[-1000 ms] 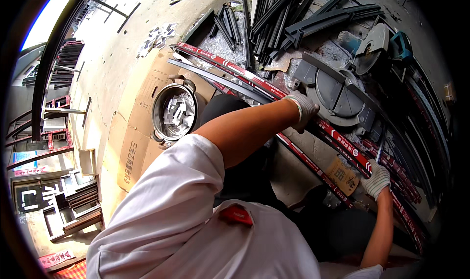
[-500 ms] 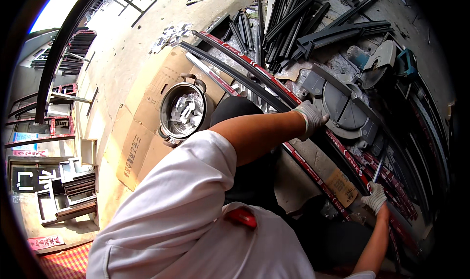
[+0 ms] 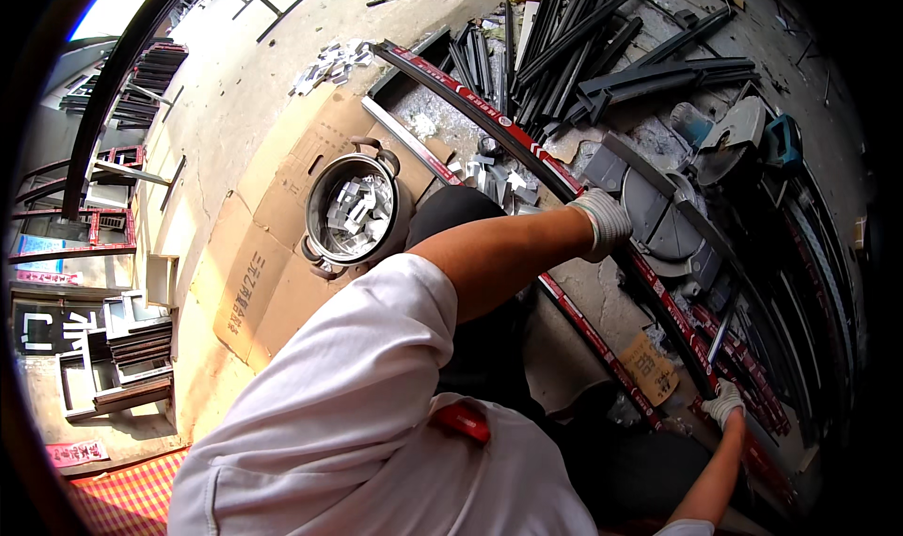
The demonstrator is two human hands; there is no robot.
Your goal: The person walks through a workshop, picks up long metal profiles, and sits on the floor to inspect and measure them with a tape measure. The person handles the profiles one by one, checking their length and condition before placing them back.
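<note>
Here, flattened brown cardboard lies at centre left of the frame, printed with dark characters along its lower flap. A small tan label with dark writing sits right of centre, low down, beside the rails. At the far lower left a pink sign lies on the floor, with a red checked cloth below it. A steel pot with two handles stands on the cardboard, filled with short silvery offcuts.

The long dark rail curves from the upper middle of the frame down toward the lower right; a red strip with white marks runs along its face. The left hand, in a white knit glove, is closed over this rail at centre right, next to a grey round saw base. The right hand, also gloved, sits low on the right, its grip closed on the lower stretch of the rails there; which rail exactly I cannot tell. A heap of dark bars lies at the upper middle, and grey frames are stacked at lower left.
</note>
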